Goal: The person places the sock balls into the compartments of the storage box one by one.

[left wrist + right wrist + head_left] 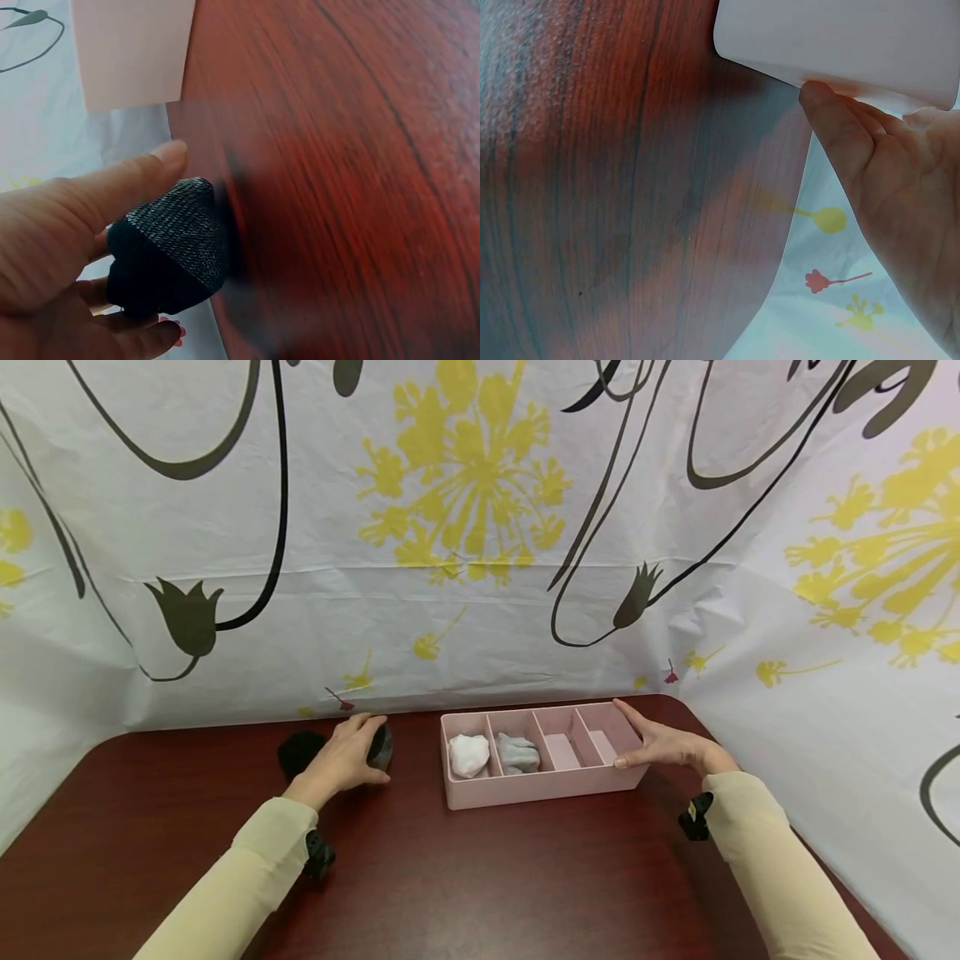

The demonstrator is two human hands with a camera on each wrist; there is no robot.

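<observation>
Dark-and-grey rounded knit bundle (385, 749): nestling in the bare left hand (345, 756) toward the back of a glossy reddish-brown wood-grain table (510, 877), a bit left of a pale pink rectangular box (540, 786). Gripping it between thumb and curled fingers, going by the left wrist view. Honestly can't tell whether it's touching the wood or hanging just above. Also spotting a soft black bundle (296, 750) just left of that hand, partly hiding behind it.

Over on the other side, holding the box's right end with the bare right hand (667, 747), spreading thumb and fingers wide across it, thumb at the near edge. Counting four compartments in a row, with a crumpled white bundle (469, 755) sitting in the leftmost and a soft light grey bundle (517, 753) in the next one.

Wearing cream long sleeves (255, 852), plus small black devices (318, 856) at both wrists. Hanging behind: a white sheet (315, 527) with yellow flowers.
</observation>
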